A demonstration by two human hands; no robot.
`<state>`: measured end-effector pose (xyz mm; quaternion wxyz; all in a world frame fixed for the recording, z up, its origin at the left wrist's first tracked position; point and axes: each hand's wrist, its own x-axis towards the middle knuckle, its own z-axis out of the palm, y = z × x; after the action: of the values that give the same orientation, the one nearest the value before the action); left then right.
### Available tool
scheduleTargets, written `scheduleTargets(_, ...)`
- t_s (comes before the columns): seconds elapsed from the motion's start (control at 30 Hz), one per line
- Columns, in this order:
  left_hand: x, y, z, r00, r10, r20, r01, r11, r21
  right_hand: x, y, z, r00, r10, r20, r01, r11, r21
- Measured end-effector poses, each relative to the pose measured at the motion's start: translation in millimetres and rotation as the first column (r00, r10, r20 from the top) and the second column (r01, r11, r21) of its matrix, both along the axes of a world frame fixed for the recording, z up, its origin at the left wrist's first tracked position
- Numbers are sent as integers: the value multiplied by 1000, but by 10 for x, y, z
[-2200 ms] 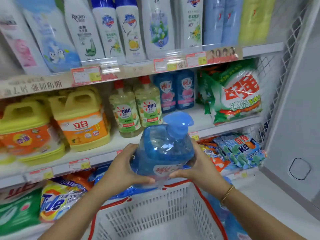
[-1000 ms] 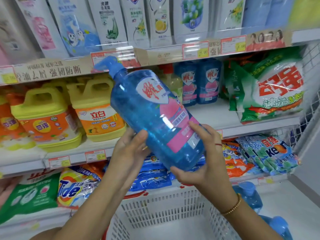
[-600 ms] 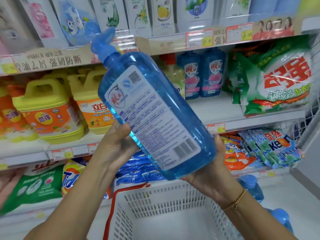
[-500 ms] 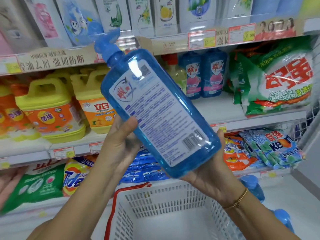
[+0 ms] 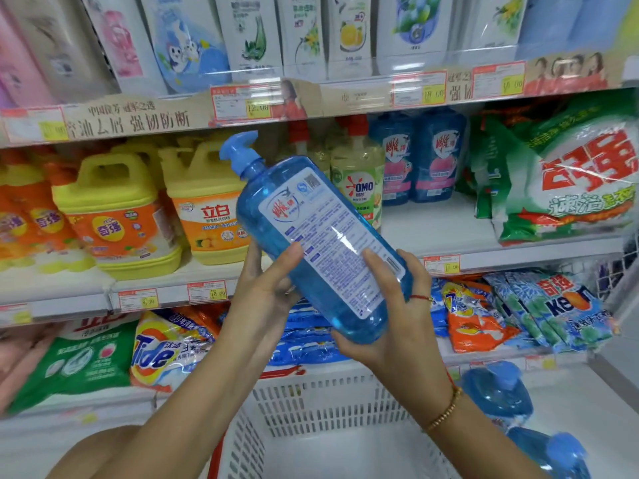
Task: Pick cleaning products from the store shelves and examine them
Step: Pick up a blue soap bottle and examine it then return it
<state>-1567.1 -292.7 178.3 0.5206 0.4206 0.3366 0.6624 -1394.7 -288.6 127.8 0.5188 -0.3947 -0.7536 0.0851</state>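
Both my grips are clamped on the blue pump bottle (image 5: 276, 188). The left grip (image 5: 266, 288) curls round its middle with the thumb laid across the near face. The right grip (image 5: 397, 326) cups the base, thumb on the fine-print label (image 5: 332, 243), fingers wrapped round the far side. The bottle hangs in the air, tilted with its pump head (image 5: 238, 150) up and to the left, in front of the middle shelf (image 5: 432, 233) and above the white basket (image 5: 328, 385). I judge this is the examining step, with the printed side turned to me for reading. The next move calls for one grip to loosen while the other bears the weight, either to turn the bottle or to set it back beside the matching bottles (image 5: 418, 157).
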Motion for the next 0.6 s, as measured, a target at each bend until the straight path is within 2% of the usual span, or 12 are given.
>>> scheduleTargets(0.1, -84, 51, 35, 990, -130, -63, 131, 991, 18, 143, 27, 90, 986, 103, -130, -121, 984, -132)
scheduleTargets(0.17, -113, 106, 52, 985, -161, -54, 162, 987, 13, 216, -4, 156, 910, 214, -354, -325, 900, -292)
scheduleTargets(0.27, -112, 193, 61, 978, -207, 3, 207, 978, -4, 234, -65, 166, 689, 340, -640, -680, 609, -408)
scheduleTargets(0.4, -210, 260, 59, 954, -217, 209, 229, 973, -36, 157, -179, 127, 448, 274, -851, -890, 223, -397)
scheduleTargets(0.5, -297, 240, 72, 940, -239, 242, 255, 966, -34, 190, -285, 185, 329, 196, -924, -944, 53, -325)
scheduleTargets(0.6, -335, 171, 108, 916, -320, 243, 319, 947, 42, 237, -457, 334, 270, 57, -961, -961, -41, -272)
